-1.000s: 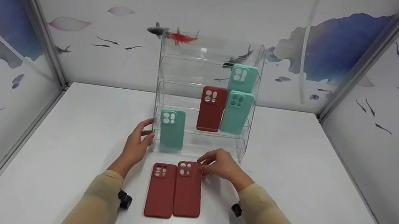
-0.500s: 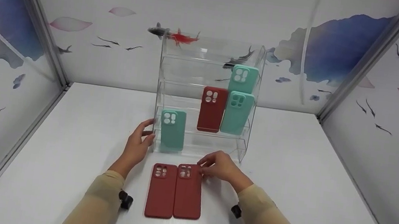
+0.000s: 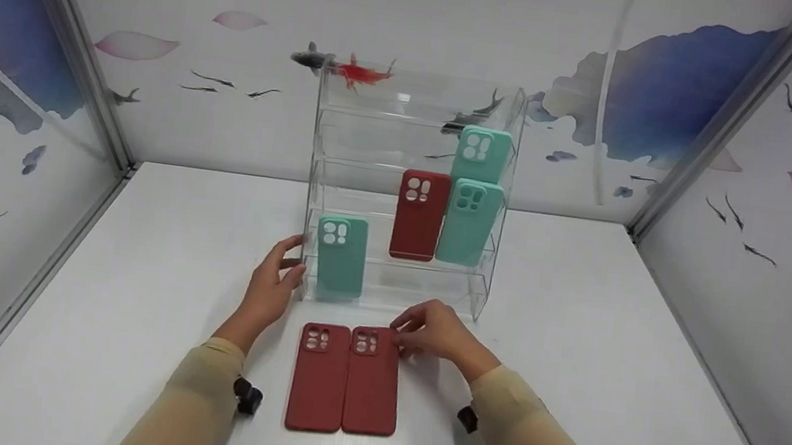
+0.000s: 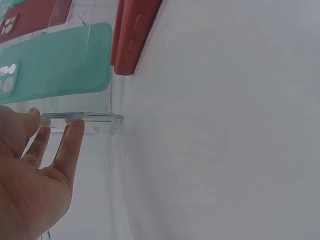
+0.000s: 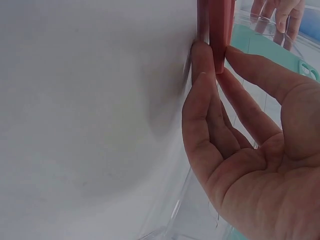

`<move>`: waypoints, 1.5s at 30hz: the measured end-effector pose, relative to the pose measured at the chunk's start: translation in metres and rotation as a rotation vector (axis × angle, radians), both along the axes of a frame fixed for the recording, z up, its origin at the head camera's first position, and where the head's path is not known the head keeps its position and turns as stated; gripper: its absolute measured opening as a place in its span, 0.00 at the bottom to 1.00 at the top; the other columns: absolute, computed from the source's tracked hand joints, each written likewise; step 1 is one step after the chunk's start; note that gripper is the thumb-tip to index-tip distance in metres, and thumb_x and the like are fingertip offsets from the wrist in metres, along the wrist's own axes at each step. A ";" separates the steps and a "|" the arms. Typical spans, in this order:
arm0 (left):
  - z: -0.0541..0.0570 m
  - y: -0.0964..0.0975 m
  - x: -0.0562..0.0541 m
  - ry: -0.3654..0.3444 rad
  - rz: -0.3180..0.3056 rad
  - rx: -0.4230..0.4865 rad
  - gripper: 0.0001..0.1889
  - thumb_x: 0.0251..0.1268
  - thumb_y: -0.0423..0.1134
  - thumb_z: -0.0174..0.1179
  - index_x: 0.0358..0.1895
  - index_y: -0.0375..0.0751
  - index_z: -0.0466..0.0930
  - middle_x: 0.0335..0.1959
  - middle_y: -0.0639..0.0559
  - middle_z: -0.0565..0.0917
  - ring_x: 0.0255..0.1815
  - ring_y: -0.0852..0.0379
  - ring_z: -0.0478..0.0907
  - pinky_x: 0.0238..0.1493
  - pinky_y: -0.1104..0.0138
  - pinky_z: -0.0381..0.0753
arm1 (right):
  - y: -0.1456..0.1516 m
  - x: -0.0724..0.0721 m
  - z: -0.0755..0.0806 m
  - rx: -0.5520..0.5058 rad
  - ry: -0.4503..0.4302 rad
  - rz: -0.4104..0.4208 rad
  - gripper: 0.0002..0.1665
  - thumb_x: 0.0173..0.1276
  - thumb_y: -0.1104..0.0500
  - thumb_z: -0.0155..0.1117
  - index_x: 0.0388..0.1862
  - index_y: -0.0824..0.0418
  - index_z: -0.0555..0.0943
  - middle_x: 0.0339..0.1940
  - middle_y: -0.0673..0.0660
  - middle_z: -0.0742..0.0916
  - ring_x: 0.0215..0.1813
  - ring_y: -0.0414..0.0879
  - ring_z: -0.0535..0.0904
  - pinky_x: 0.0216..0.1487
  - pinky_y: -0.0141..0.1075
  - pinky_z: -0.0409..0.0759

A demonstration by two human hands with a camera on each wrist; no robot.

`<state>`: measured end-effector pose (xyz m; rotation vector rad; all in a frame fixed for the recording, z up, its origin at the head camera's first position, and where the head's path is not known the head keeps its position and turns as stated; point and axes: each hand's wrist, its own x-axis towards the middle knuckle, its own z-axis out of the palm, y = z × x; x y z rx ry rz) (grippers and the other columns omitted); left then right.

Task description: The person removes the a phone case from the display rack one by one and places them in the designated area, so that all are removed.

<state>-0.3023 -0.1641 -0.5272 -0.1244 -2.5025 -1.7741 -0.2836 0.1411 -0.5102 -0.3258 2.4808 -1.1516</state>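
Side by side in front of the clear acrylic rack (image 3: 426, 284) are two red phone cases; the left one (image 3: 317, 387) lies on the white table. My right hand (image 3: 439, 332) pinches the upper right corner of the right red phone case (image 3: 374, 390), thumb and fingertips on its two faces in the right wrist view. My left hand (image 3: 270, 290) touches the rack's left side panel, its fingers (image 4: 70, 147) fairly straight against the edge. On the rack stand a teal case (image 3: 341, 265) low at left, a red case (image 3: 419, 218), and two teal cases (image 3: 469, 228) at right.
White walls with painted fish and petals enclose the table (image 3: 546, 415) at the back and sides. Metal corner posts (image 3: 724, 134) stand at both rear corners. Small black cameras (image 3: 248, 396) sit at the wrists. Several rack tiers are see-through.
My right hand and the right red case have come slightly lower, bringing the case's top nearly level with the left case's. My left hand stays at the rack.
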 end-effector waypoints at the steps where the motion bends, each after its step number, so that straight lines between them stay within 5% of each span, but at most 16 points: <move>1: 0.000 0.000 0.000 0.000 0.000 -0.002 0.28 0.83 0.36 0.51 0.81 0.51 0.57 0.82 0.50 0.61 0.76 0.45 0.69 0.71 0.59 0.82 | 0.000 0.000 0.000 -0.001 0.002 0.001 0.10 0.67 0.60 0.75 0.47 0.59 0.91 0.34 0.54 0.91 0.33 0.48 0.90 0.35 0.35 0.90; 45: -0.001 0.001 0.000 -0.009 0.006 0.006 0.28 0.83 0.36 0.50 0.81 0.52 0.58 0.81 0.51 0.62 0.75 0.45 0.69 0.71 0.59 0.82 | 0.002 0.000 -0.007 0.011 0.031 0.020 0.10 0.64 0.61 0.77 0.44 0.56 0.91 0.32 0.52 0.89 0.30 0.44 0.86 0.32 0.33 0.88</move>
